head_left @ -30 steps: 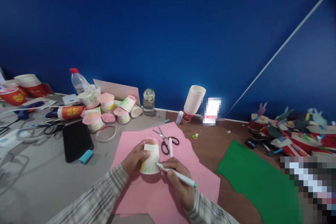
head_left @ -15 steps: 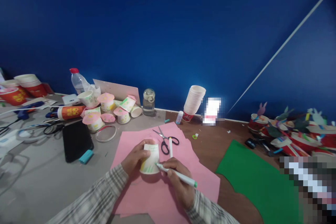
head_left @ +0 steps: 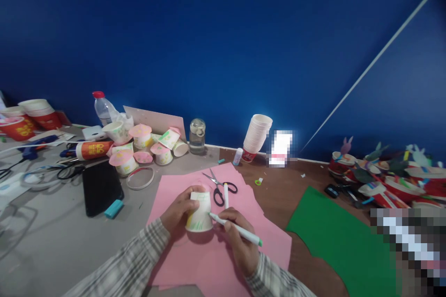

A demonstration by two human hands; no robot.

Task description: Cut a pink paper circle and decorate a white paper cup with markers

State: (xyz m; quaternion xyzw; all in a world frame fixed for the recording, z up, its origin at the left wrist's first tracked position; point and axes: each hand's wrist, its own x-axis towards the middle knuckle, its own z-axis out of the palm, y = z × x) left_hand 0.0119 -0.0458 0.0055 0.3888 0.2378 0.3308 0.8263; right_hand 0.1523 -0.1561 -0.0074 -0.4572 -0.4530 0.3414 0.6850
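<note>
Held upside down in my left hand (head_left: 183, 211) is a white paper cup (head_left: 202, 211) with green strokes near its rim and a yellow patch on its left side. My right hand (head_left: 240, 239) grips a white marker (head_left: 240, 231) with a green end. The marker's tip meets, or almost meets, the cup's right side. Beneath both hands lie pink paper sheets (head_left: 258, 241). Just beyond the cup, open black-handled scissors (head_left: 219, 187) rest on the paper, beside another white marker (head_left: 226, 195) with a yellow end.
Decorated cups with pink tops (head_left: 141, 136) cluster at the left, near a black phone-like slab (head_left: 102, 189) and a turquoise cap (head_left: 114, 209). A glass jar (head_left: 197, 136) and a cup stack (head_left: 257, 134) stand by the wall. Green paper (head_left: 334, 232) lies at the right.
The marker tip has shifted slightly up along the cup's right side. My left hand keeps its hold on the cup. The view has tilted very slightly.
</note>
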